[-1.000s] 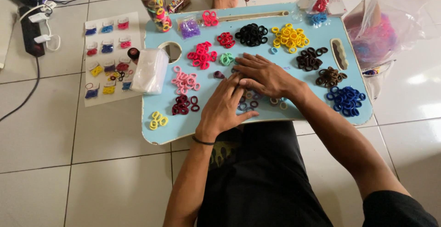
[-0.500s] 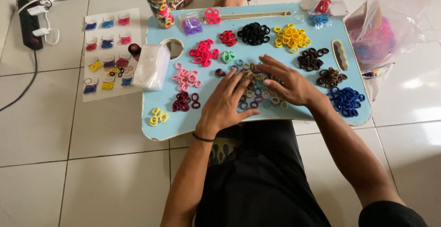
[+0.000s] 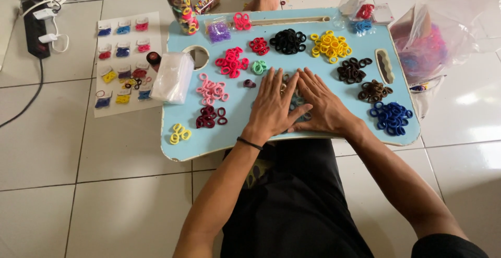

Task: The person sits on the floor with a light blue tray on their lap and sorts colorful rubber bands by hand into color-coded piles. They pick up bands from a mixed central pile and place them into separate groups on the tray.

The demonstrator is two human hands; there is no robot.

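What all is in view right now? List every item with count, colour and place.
lap tray: one, light blue, on the tiled floor
hair-tie piles: about a dozen, sorted by colour; yellow, black, blue, brown, pink
mixed ties: count hidden, under both hands
plastic bag stack: one, clear, tray's left edge
card sheet: one, white, packed ties, floor left
power strip: one, black, far left
big bag: one, clear, far right
left hand: flat on mixed ties
right hand: flat, beside it
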